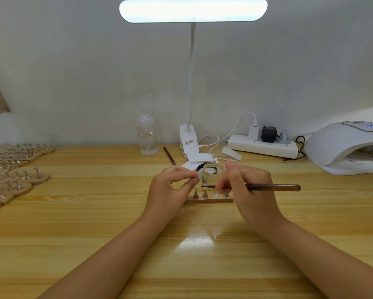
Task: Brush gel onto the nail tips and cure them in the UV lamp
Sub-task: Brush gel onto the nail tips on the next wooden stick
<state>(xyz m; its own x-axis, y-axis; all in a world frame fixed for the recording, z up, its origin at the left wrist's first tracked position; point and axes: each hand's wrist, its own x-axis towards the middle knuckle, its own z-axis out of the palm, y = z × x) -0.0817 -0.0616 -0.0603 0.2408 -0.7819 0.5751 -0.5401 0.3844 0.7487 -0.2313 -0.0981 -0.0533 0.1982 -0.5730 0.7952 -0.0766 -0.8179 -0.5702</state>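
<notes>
1. A power strip [263, 147] and a UV lamp [345, 147] sit at 2 o'clock on the table [73, 223].
2. A clear jar [212, 174] stands just behind the wooden holder [209, 199] of nail tips.
3. The left hand [170, 188] pinches a nail tip [199, 175]; the right hand [250, 190] grips a brush [267, 187].

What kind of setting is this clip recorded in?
Most likely a nail-art workbench, at home or in a small studio. A UV lamp sits at the right, wooden holders of nail tips line the left, and the right hand holds a brush.
</notes>
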